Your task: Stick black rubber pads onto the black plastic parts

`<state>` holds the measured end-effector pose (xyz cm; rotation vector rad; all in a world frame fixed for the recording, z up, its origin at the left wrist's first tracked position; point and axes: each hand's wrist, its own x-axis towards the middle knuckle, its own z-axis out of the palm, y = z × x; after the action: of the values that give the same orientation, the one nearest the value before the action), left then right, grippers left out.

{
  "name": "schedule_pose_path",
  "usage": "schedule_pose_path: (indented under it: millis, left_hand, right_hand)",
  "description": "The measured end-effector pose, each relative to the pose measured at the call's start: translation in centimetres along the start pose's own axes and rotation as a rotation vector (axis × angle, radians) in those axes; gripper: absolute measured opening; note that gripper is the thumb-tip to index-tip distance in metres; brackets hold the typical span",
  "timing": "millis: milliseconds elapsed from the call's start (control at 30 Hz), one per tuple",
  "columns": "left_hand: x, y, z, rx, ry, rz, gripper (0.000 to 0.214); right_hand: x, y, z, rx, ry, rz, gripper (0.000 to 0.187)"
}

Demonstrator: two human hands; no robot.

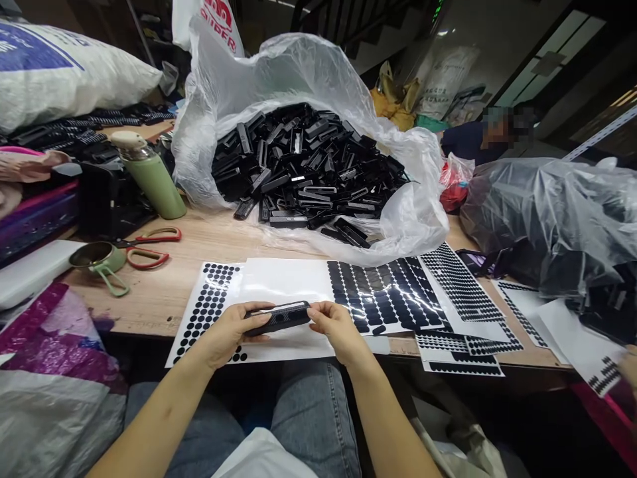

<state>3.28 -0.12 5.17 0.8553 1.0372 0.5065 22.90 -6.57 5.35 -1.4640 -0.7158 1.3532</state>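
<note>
My left hand (233,332) grips one end of a long black plastic part (281,317) with a patterned face, held over the table's front edge. At its other end, the thumb and fingers of my right hand (334,326) pinch the tip; whether a small piece sits between them I cannot make out. Beneath and behind my hands lie white sheets: a sheet of round black stickers (212,292) at left, and a sheet of elongated black stickers (381,292) at right. A loose black sticker (379,330) lies by that sheet's lower edge.
A clear plastic bag (418,219) heaped with black parts (308,166) stands behind the sheets. At left are red-handled scissors (154,249), a green cup (102,259) and a green flask (152,179). More sticker sheets (468,285) overlap at right. Another person (462,143) is at back right.
</note>
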Motion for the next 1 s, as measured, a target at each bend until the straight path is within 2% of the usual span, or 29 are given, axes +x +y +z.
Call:
schedule_pose_path:
  millis: [233, 567, 867, 1000]
  left_hand:
    - [-0.4, -0.3, 0.1, 0.056, -0.018, 0.033, 0.042]
    - [-0.7, -0.3, 0.5, 0.062, 0.001, 0.010, 0.048]
    - [-0.9, -0.3, 0.5, 0.055, 0.013, 0.014, 0.046]
    - [-1.1, -0.5, 1.0, 0.033, 0.009, 0.047, 0.044]
  right_hand:
    - [-0.4, 0.3, 0.5, -0.035, 0.018, 0.002, 0.023]
    - [-0.5, 1.3, 0.4, -0.077, 0.049, 0.001, 0.024]
    - [-0.8, 2.0, 0.5, -0.273, 0.140, -0.137, 0.024]
    - [-1.3, 1.9, 1.4, -0.317, 0.205, -0.211, 0.022]
